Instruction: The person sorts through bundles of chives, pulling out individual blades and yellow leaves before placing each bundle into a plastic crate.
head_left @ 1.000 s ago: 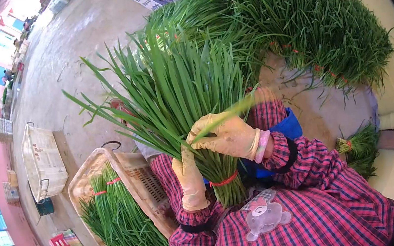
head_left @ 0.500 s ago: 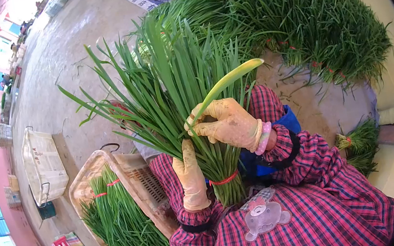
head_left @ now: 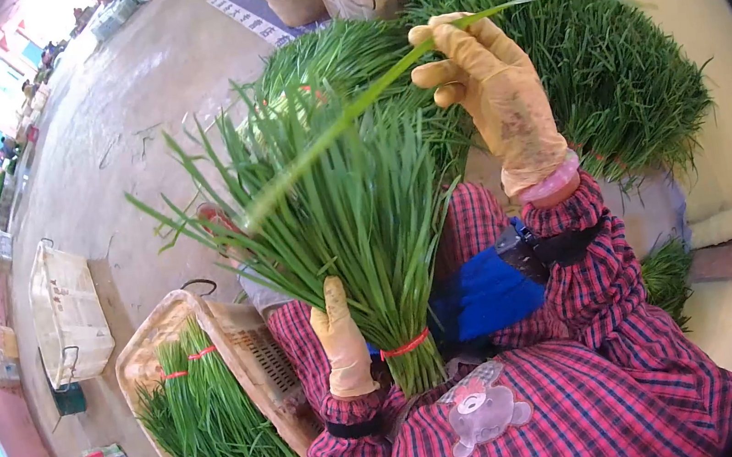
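Note:
My left hand (head_left: 345, 347), in a pale rubber glove, is closed around the side of a thick bunch of garlic chives (head_left: 366, 228), its thumb pointing up along the leaves. A red band (head_left: 405, 345) ties the bunch near its cut ends, which rest close to my checked apron. Raised above and to the right of the bunch, my gloved right hand (head_left: 507, 104) pinches a single long chive leaf (head_left: 359, 104) between thumb and fingers. That leaf stretches across in front of the bunch's tips and is partly blurred.
At my left stands a plastic crate (head_left: 253, 322) of banded chives, with a white bin (head_left: 72, 313) beyond it. A large chive heap (head_left: 575, 62) lies at the upper right. Buckets (head_left: 298, 4) stand at the back. More chives (head_left: 667, 281) lie near the right wall.
My right hand has risen up and right, away from the bunch, drawing a long leaf with it. The yellowish leaf end has left its place by the bunch. My left hand still holds the bunch.

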{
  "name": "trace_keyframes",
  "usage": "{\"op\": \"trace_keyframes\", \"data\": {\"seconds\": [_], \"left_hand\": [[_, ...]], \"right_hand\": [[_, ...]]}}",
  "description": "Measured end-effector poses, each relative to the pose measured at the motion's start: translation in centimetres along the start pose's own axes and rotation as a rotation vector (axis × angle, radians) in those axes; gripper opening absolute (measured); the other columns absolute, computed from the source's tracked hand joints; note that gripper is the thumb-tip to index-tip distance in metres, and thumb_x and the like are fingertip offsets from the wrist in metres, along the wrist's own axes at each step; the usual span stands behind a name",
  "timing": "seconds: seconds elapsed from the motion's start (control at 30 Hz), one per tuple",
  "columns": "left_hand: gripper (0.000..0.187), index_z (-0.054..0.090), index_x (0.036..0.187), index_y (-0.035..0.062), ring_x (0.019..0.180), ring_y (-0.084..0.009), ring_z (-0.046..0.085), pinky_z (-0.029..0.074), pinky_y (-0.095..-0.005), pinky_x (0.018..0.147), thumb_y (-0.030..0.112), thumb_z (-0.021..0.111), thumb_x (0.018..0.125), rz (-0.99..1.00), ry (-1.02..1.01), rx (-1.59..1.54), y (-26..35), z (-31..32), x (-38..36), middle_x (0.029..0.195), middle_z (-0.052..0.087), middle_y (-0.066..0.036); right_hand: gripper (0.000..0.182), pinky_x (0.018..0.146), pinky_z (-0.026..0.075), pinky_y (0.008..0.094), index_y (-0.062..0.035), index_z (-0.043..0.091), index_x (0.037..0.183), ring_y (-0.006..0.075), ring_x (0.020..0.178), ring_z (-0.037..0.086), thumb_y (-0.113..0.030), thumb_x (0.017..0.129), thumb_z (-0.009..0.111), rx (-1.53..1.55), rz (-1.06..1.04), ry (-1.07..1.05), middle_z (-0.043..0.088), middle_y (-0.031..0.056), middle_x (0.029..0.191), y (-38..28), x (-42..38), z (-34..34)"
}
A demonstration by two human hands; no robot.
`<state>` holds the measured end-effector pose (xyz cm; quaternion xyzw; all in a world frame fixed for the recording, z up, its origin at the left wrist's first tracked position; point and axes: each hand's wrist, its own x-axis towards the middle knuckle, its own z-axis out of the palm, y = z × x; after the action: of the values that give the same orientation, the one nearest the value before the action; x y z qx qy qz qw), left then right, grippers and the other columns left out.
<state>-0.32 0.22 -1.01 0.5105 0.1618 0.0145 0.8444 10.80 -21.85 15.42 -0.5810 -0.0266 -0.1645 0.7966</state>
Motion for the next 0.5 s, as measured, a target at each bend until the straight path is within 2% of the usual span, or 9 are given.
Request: {"op": "trace_keyframes", "data": {"seconds": [0.07,0.13,0.2,0.27,0.37,0.4,0.47,0.5], "left_hand": [[0.035,0.054,0.126,-0.0004,0.103,-0.0187,0.061,0.050,-0.0335,0.090,0.020,0.055,0.098,-0.005,0.108,0.001,0.0,-0.2,0.3,0.121,0.061,-0.008],[0.036,0.053,0.127,-0.0002,0.103,-0.0205,0.061,0.050,-0.0351,0.090,0.021,0.056,0.097,0.010,0.073,-0.040,0.0,-0.9,0.4,0.121,0.060,-0.009],[0.038,0.052,0.128,-0.0003,0.103,-0.0216,0.061,0.050,-0.0353,0.091,0.022,0.057,0.097,-0.036,0.206,-0.032,0.3,-1.1,0.0,0.121,0.060,-0.010],[0.041,0.049,0.131,-0.0006,0.105,-0.0232,0.061,0.049,-0.0367,0.093,0.024,0.055,0.098,-0.019,0.181,-0.071,-0.1,-1.8,-0.1,0.123,0.060,-0.011],[0.046,0.047,0.135,-0.0003,0.111,-0.0265,0.059,0.048,-0.0405,0.097,0.027,0.051,0.098,0.056,0.105,-0.301,-0.8,-2.8,-0.2,0.128,0.057,-0.013],[0.046,0.047,0.135,-0.0003,0.111,-0.0265,0.059,0.048,-0.0405,0.097,0.027,0.051,0.098,0.062,0.096,-0.320,0.1,-4.8,1.1,0.128,0.057,-0.013],[0.051,0.045,0.137,0.0009,0.115,-0.0283,0.057,0.045,-0.0424,0.100,0.033,0.049,0.098,0.022,0.113,-0.402,1.0,-5.6,0.9,0.132,0.055,-0.013],[0.056,0.044,0.139,0.0029,0.119,-0.0300,0.053,0.042,-0.0447,0.104,0.039,0.047,0.097,0.049,0.110,-0.348,2.2,-4.8,0.3,0.135,0.052,-0.012]], "right_hand": [[0.019,0.060,0.052,0.0224,-0.0054,0.062,0.108,0.0145,0.077,0.068,-0.019,0.095,0.060,0.040,-0.039,0.043,0.069,0.0075,0.099,-0.8,0.0,-0.7],[0.018,0.067,0.055,0.0262,-0.0048,0.060,0.109,0.0184,0.083,0.069,-0.017,0.097,0.056,0.145,-0.076,0.050,0.068,0.0110,0.104,-0.7,-0.1,-1.7],[0.016,0.068,0.056,0.0276,-0.0046,0.060,0.108,0.0200,0.083,0.069,-0.016,0.098,0.055,0.168,-0.081,0.064,0.068,0.0122,0.103,-0.8,-0.7,-2.3],[0.015,0.068,0.056,0.0278,-0.0052,0.060,0.108,0.0206,0.084,0.069,-0.015,0.097,0.056,0.186,-0.033,0.094,0.068,0.0121,0.103,-0.6,-1.2,-2.9],[0.015,0.068,0.056,0.0280,-0.0056,0.060,0.108,0.0206,0.083,0.069,-0.015,0.097,0.057,0.191,-0.027,0.091,0.068,0.0119,0.102,-0.6,-1.5,-4.0],[0.015,0.068,0.056,0.0280,-0.0056,0.060,0.108,0.0205,0.083,0.069,-0.015,0.097,0.057,0.181,-0.035,0.092,0.068,0.0117,0.102,0.2,-1.4,-2.1],[0.015,0.067,0.056,0.0275,-0.0059,0.060,0.108,0.0196,0.082,0.069,-0.015,0.097,0.057,0.170,-0.032,0.106,0.068,0.0109,0.102,0.2,-1.5,-2.0],[0.015,0.067,0.056,0.0270,-0.0060,0.060,0.108,0.0190,0.081,0.069,-0.015,0.097,0.057,0.136,-0.050,0.122,0.068,0.0106,0.101,0.4,-1.5,-2.1]]}}
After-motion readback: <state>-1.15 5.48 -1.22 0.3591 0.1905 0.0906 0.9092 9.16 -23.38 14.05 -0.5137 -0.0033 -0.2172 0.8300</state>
